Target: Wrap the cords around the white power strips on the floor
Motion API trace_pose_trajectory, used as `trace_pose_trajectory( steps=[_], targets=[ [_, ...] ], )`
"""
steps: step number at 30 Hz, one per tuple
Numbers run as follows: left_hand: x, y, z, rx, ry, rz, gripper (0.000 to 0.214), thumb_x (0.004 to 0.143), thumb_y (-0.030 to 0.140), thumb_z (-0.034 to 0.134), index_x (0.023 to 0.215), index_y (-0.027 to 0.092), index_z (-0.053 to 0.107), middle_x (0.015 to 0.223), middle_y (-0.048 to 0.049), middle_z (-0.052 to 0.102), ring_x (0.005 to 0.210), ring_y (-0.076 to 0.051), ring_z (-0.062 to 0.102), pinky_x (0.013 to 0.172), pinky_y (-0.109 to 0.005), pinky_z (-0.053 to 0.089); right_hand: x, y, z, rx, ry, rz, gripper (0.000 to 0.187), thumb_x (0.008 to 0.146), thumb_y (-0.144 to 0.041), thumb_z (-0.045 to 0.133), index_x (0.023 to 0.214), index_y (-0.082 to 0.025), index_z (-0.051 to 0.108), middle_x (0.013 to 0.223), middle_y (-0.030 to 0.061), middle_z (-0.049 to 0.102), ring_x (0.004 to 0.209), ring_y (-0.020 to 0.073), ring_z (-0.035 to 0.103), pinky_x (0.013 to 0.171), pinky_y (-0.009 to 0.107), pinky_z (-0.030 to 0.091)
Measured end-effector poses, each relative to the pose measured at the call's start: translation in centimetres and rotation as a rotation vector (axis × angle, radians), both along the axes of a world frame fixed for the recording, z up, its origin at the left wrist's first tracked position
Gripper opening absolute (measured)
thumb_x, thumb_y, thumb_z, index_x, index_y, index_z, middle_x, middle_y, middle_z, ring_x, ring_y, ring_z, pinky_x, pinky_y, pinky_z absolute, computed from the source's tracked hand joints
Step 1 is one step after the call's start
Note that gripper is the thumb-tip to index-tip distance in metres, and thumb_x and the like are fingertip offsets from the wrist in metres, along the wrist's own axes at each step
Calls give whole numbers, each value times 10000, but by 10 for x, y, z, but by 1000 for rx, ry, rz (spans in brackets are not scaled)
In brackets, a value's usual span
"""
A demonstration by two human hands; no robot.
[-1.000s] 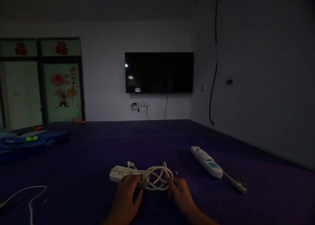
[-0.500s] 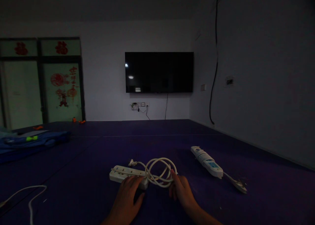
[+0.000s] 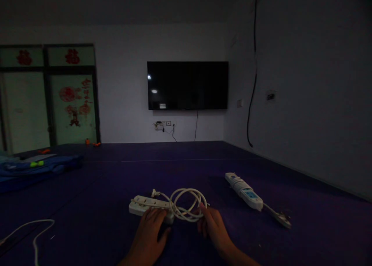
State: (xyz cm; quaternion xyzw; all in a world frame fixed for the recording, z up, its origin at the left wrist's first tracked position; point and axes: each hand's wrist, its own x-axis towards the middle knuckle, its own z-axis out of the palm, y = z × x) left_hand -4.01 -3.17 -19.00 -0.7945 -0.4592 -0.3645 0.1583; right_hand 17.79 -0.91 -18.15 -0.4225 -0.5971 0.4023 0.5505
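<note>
A white power strip [image 3: 140, 208] lies on the purple surface in front of me. My left hand [image 3: 149, 231] has its fingers over the near right part of the strip, with the thumb by its near edge. From the strip runs a white cable [image 3: 187, 190], gathered in loose loops at its right end. My right hand [image 3: 213, 225] pinches these loops at their right side between thumb and fingers. The cable's plug [image 3: 155, 193] lies just behind the strip. Where the fingers press on the strip's underside or near side is hidden.
Further right lies a second white power strip [image 3: 245, 192] with its cord wound around it. A loose white cable [image 3: 36, 235] is at the lower left. Blue cloth [image 3: 55, 167] lies at the left, small orange items [image 3: 97, 144] behind. A wall bounds the right side.
The cable loops have shifted slightly left and turned a little, and my right hand has moved slightly left with them. My left hand stays on the power strip.
</note>
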Motion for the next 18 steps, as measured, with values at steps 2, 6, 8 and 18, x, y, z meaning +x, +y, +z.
trace_pose_trajectory(
  steps=[2,6,8,18],
  targets=[
    [0,0,-1,6,-37,-11,427,749,203,562,1174,231,539,1105,-83,661,1021,-250,610,875,-452,507,0,0,-2,19,-21,15,672,766,-717,371,684,-99,623,403,2,491,324,83,415,356,191,280],
    [1,-2,-1,35,-46,-37,513,774,210,551,1275,237,443,1233,-99,588,1123,-248,557,886,-432,508,0,-3,-5,119,-89,56,694,825,-684,291,793,-92,651,486,22,543,364,90,438,391,204,326],
    [1,-4,1,60,-17,-51,536,780,204,547,1298,248,416,1269,-99,560,1147,-245,539,898,-422,503,1,-5,-6,187,-152,62,698,856,-655,241,840,-99,663,500,27,549,389,107,460,414,218,355],
    [5,-15,13,114,71,-163,449,786,188,542,1229,237,489,1185,-97,610,1082,-223,580,870,-359,524,12,-10,5,618,-689,-191,355,910,-396,373,1125,-259,620,1146,67,628,1173,273,470,1011,475,284]
  ],
)
